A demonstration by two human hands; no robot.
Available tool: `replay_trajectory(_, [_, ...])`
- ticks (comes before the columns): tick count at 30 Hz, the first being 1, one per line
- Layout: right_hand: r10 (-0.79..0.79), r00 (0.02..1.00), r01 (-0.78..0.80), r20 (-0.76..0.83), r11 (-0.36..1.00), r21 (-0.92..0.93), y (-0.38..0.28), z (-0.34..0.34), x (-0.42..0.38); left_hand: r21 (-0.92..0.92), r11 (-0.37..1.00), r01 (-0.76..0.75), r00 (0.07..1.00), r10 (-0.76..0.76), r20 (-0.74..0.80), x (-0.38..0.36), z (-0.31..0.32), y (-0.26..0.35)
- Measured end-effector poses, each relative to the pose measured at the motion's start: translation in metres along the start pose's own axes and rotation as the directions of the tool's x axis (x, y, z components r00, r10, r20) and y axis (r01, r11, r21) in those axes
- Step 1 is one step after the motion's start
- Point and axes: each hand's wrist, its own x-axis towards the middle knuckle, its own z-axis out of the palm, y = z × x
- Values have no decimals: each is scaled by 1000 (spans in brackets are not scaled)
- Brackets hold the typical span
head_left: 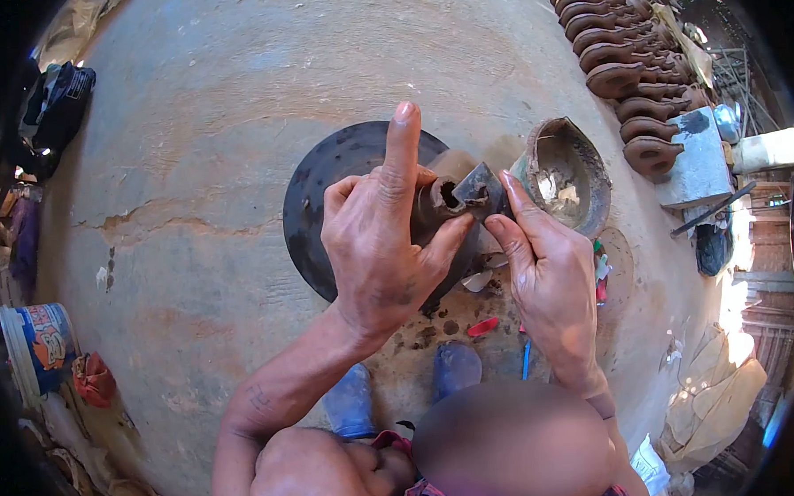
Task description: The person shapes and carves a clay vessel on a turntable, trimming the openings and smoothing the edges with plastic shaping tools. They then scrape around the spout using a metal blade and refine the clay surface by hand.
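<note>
My left hand (370,240) is wrapped round a brown clay piece (428,213) with a hollow, rough-edged opening facing right; its index finger sticks straight out and the thumb presses below the opening. Between the thumb and fingers of my right hand (553,281) is a flat, dark, straight-edged scraper (480,186) with a clay crumb on its face. The scraper's edge overlaps the mouth of the clay piece. Beneath both hands lies a round black disc (312,221). Most of the clay piece's body is hidden by my left hand.
A worn bowl (602,181) with murky contents stands right of the disc. Rows of brown clay pieces (614,79) line the upper right beside a grey block (693,168). A red scrap (483,327) and clay spots lie near my feet. A labelled bucket (42,348) stands left.
</note>
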Motion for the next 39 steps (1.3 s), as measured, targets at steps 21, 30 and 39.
replay_trajectory(21, [41,998,-41,-42,999,-2,-2,3,19,-472,856,213,954,-77,291,49,-30,-24])
replay_trajectory(30, [55,999,-55,0,997,-48,-11,3,21,-415,892,180,972,-95,216,43,-22,-20])
replay_trajectory(39, [49,999,-50,-15,994,-100,-17,8,27,-355,923,149,985,-107,136,36,-16,-18])
